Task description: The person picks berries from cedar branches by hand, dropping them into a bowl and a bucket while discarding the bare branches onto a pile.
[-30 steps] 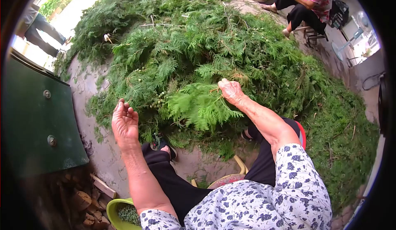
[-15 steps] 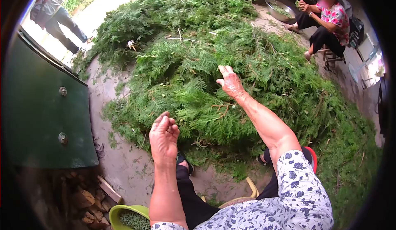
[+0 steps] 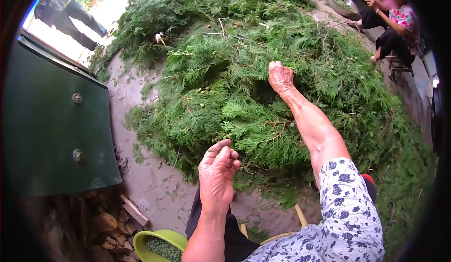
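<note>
A large heap of green evergreen branches (image 3: 206,107), flat and scaly-leaved with small pale cones, spreads over the floor in front of me. My right hand (image 3: 282,78) reaches into the middle of the heap, its fingers closed on a branch there; the fingertips are hidden. Nearer to me, my left hand (image 3: 218,170) is raised at the heap's front edge, palm up, thumb pressed to the curled fingers. What it pinches, perhaps a thin bit of twig, is too small to name. Below it stands a yellow-green basin (image 3: 141,245) holding small green cones.
A dark green metal panel (image 3: 61,130) stands on the left, with split firewood (image 3: 105,222) beneath it. At the back right a seated person (image 3: 399,24) holds a green sprig beside a metal bowl (image 3: 347,13). Another person (image 3: 70,15) stands at the back left.
My right hand has gone from open to closed and moved slightly farther into the heap. My left hand has shifted right and stays pinched. The view has turned a little left.
</note>
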Tool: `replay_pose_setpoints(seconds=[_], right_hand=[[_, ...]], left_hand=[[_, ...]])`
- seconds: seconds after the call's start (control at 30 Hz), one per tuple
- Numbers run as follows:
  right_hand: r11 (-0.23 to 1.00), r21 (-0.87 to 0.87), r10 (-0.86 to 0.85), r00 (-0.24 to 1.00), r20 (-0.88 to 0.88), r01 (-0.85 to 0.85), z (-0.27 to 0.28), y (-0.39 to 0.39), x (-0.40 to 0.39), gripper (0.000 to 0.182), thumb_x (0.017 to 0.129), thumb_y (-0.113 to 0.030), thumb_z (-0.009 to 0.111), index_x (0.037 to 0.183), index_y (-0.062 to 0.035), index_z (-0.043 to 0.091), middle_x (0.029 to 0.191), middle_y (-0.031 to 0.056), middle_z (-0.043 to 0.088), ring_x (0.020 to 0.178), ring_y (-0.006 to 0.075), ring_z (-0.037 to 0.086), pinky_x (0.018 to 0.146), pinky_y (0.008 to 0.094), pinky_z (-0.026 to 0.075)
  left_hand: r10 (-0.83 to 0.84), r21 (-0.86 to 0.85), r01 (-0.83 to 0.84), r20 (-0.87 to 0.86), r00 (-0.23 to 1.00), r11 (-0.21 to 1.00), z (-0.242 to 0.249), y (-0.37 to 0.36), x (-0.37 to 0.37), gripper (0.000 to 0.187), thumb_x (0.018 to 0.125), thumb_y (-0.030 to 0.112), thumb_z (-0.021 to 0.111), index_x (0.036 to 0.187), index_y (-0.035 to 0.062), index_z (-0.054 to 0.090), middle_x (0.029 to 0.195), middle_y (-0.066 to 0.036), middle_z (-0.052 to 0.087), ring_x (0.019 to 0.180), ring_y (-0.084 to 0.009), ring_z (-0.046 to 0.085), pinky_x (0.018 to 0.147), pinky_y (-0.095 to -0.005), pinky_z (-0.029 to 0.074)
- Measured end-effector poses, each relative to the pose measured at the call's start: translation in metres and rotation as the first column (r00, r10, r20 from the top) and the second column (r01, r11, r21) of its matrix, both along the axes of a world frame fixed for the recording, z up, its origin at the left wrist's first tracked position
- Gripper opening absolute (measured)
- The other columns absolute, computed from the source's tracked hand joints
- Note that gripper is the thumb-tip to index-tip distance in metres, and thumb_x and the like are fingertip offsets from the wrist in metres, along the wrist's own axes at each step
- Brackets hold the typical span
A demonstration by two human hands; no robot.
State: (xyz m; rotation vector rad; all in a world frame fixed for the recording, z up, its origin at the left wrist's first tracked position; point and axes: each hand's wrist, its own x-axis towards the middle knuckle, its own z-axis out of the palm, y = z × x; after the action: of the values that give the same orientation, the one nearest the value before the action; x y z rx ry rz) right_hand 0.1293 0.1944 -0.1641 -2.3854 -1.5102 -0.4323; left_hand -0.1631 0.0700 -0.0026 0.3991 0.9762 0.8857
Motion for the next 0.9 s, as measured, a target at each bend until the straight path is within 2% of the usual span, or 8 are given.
replay_pose_setpoints(seconds=[0.13, 0.4, 0.53, 0.6, 0.67, 0.77, 0.8, 0.9], right_hand=[[0.965, -0.008, 0.258, 0.960, -0.111, -0.260, 0.033, -0.051, -0.011, 0.006, 0.073, -0.002, 0.048, 0.073, -0.0068, 0.052, 0.074, 0.0144, 0.054, 0.062, 0.0349, 0.059, 0.053, 0.0430, 0.047], [0.972, -0.051, 0.223, 0.971, -0.086, -0.227, 0.062, -0.169, -0.039, 0.008, 0.072, -0.002, 0.050, 0.078, -0.0073, 0.051, 0.073, 0.0126, 0.053, 0.057, 0.0313, 0.059, 0.048, 0.0407, 0.046], [0.976, -0.035, 0.213, 0.976, -0.038, -0.214, 0.035, -0.173, -0.046, 0.029, 0.072, -0.001, 0.049, 0.100, -0.0073, 0.056, 0.077, 0.0112, 0.053, 0.054, 0.0278, 0.059, 0.046, 0.0384, 0.046], [0.974, -0.115, 0.193, 0.980, -0.039, -0.196, 0.020, -0.166, -0.051, 0.049, 0.072, -0.002, 0.050, 0.121, -0.0016, 0.046, 0.086, 0.0121, 0.051, 0.052, 0.0253, 0.058, 0.046, 0.0355, 0.048], [0.953, -0.218, 0.181, 0.971, -0.153, -0.212, 0.013, -0.159, -0.061, 0.056, 0.073, -0.002, 0.050, 0.127, 0.0029, 0.036, 0.096, 0.0165, 0.050, 0.056, 0.0261, 0.060, 0.048, 0.0356, 0.050], [0.943, -0.141, 0.247, 0.918, -0.309, -0.301, 0.024, -0.170, -0.075, 0.066, 0.075, -0.008, 0.059, 0.130, 0.0059, 0.026, 0.125, 0.0283, 0.040, 0.070, 0.0345, 0.063, 0.060, 0.0404, 0.052], [0.945, -0.089, 0.257, 0.879, -0.401, -0.316, 0.034, -0.173, -0.077, 0.061, 0.075, -0.013, 0.064, 0.126, 0.0016, 0.034, 0.130, 0.0294, 0.034, 0.074, 0.0361, 0.062, 0.065, 0.0414, 0.052], [0.930, 0.205, 0.361, 0.861, -0.359, -0.305, 0.042, -0.179, -0.063, 0.023, 0.077, -0.011, 0.058, 0.099, -0.0039, 0.055, 0.112, 0.0191, 0.052, 0.073, 0.0310, 0.062, 0.064, 0.0386, 0.052]], left_hand=[[0.033, 0.023, -0.033, 0.008, 0.999, 0.999, 0.001, 0.004, -0.005, 0.017, 0.088, 0.008, 0.055, 0.103, 0.0018, 0.054, 0.078, -0.004, 0.057, 0.064, -0.0099, 0.055, 0.058, -0.0216, 0.048], [0.123, 0.062, -0.125, 0.034, 0.992, 0.990, -0.004, 0.010, -0.017, 0.013, 0.088, 0.011, 0.055, 0.099, 0.0061, 0.056, 0.077, -0.001, 0.059, 0.063, -0.0097, 0.055, 0.057, -0.0214, 0.048], [0.164, 0.054, -0.164, 0.004, 0.986, 0.985, -0.008, 0.016, -0.020, 0.016, 0.086, 0.015, 0.059, 0.100, 0.0076, 0.058, 0.076, 0.000, 0.059, 0.062, -0.0099, 0.055, 0.055, -0.0238, 0.047], [0.169, 0.063, -0.170, 0.024, 0.985, 0.983, -0.006, 0.017, -0.021, 0.018, 0.086, 0.013, 0.059, 0.103, 0.0059, 0.056, 0.078, -0.002, 0.060, 0.062, -0.0111, 0.056, 0.056, -0.0231, 0.048], [0.153, 0.069, -0.154, 0.015, 0.988, 0.986, -0.003, 0.018, -0.021, 0.019, 0.086, 0.014, 0.059, 0.104, 0.0060, 0.056, 0.079, -0.002, 0.060, 0.063, -0.0108, 0.056, 0.056, -0.0230, 0.047], [0.163, 0.081, -0.166, 0.041, 0.986, 0.983, -0.003, 0.018, -0.017, 0.021, 0.086, 0.014, 0.059, 0.105, 0.0056, 0.055, 0.080, -0.002, 0.059, 0.063, -0.0105, 0.055, 0.056, -0.0226, 0.047], [0.153, 0.079, -0.156, 0.043, 0.987, 0.985, -0.003, 0.018, -0.014, 0.021, 0.086, 0.014, 0.059, 0.105, 0.0056, 0.055, 0.080, -0.002, 0.059, 0.063, -0.0105, 0.055, 0.056, -0.0226, 0.047], [0.122, 0.068, -0.126, 0.067, 0.990, 0.990, -0.003, 0.014, -0.006, 0.021, 0.087, 0.013, 0.058, 0.106, 0.0046, 0.054, 0.080, -0.002, 0.058, 0.064, -0.0100, 0.054, 0.057, -0.0218, 0.047]])
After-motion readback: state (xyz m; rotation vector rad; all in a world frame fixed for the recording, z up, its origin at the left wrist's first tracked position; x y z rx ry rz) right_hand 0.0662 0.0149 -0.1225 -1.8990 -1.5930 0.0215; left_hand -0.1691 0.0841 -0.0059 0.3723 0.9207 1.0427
